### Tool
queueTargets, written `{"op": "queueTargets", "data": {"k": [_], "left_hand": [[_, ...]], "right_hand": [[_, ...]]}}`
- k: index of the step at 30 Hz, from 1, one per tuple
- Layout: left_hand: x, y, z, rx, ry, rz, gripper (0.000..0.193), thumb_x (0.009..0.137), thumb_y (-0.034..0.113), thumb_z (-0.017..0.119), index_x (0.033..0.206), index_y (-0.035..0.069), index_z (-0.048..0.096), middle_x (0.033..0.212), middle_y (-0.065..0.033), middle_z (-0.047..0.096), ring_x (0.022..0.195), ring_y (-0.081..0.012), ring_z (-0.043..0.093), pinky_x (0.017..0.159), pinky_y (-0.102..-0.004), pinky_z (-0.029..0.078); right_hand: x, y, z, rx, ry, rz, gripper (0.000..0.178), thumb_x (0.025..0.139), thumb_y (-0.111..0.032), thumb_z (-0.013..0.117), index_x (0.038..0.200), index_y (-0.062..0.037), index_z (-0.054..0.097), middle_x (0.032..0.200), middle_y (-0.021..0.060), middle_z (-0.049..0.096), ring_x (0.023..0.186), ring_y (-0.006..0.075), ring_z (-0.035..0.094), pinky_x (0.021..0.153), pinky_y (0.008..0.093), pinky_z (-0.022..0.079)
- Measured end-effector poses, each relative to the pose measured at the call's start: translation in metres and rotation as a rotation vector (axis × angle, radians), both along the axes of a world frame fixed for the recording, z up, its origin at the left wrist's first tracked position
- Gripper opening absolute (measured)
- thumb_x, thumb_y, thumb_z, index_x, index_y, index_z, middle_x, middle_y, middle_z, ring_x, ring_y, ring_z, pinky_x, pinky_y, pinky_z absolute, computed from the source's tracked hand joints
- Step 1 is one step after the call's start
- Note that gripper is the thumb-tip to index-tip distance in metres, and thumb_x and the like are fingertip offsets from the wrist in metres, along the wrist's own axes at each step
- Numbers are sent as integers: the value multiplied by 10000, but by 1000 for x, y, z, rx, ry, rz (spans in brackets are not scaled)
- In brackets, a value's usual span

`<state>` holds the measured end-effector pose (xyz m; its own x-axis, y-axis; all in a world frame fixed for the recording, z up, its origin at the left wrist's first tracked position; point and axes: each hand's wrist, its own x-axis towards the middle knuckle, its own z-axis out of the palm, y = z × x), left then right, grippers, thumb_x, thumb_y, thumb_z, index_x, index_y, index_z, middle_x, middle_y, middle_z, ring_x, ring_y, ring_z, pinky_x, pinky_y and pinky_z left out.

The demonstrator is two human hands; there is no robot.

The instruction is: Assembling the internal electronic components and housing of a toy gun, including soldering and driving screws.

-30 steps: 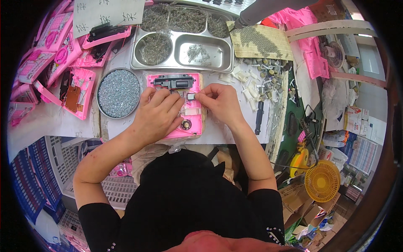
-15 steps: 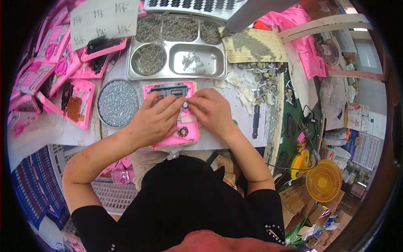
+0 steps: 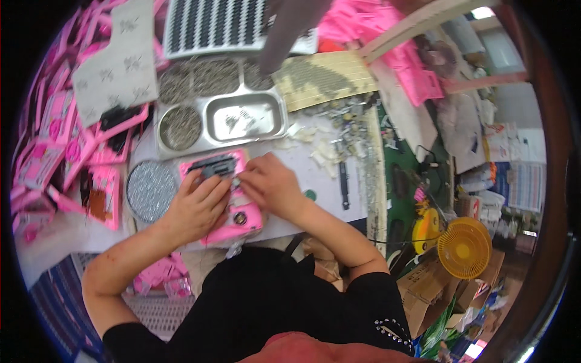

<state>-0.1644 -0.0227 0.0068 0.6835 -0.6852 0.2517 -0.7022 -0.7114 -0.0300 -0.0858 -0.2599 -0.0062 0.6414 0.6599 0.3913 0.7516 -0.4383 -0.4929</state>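
Note:
A pink plastic housing (image 3: 248, 225) lies on the work table in front of me, with a black mechanism (image 3: 219, 164) along its far side and a round metal part (image 3: 241, 218) near its front. My left hand (image 3: 203, 202) rests over the housing's left part, fingers bent and pressed together on it. At the housing's middle, the thumb and fingers of my right hand (image 3: 270, 184) are pinched on a small pale grey piece (image 3: 236, 181), mostly covered by the fingertips. The left fingers partly hide the near edge of the black mechanism.
Left of the housing stands a round dish (image 3: 128, 192) of small silvery parts. Beyond is a compartmented steel tray (image 3: 209, 147) holding metal pieces. Pink housings (image 3: 57, 121) pile up at far left. A black strip (image 3: 344, 186) and loose small parts (image 3: 327, 154) lie right. A yellow fan (image 3: 464, 248) stands lower right.
The head view has shifted and tilted, so the table's things appear further left and lower. Both hands stay at the same pink housing, the right still pinching at its middle.

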Motion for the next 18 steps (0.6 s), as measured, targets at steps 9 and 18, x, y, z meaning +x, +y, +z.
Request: {"op": "queueTargets", "data": {"k": [9,18], "left_hand": [[2,4,6,-20,91,0,522,773,322,750,1200,35,668,1425,-112,579,1301,-248,522,1141,-536,321],[10,-14,12,-51,124,20,459,766,277,738,1136,24,640,1407,-144,598,1243,-268,530,1026,-501,377]], "right_hand": [[-7,4,8,-58,45,-42,295,806,-143,789,1097,-126,746,996,48,640,898,254,611,688,350,534],[159,-189,43,2,-39,-849,215,885,-185,724,1024,-32,783,901,151,766,778,269,727,743,353,551]]}}
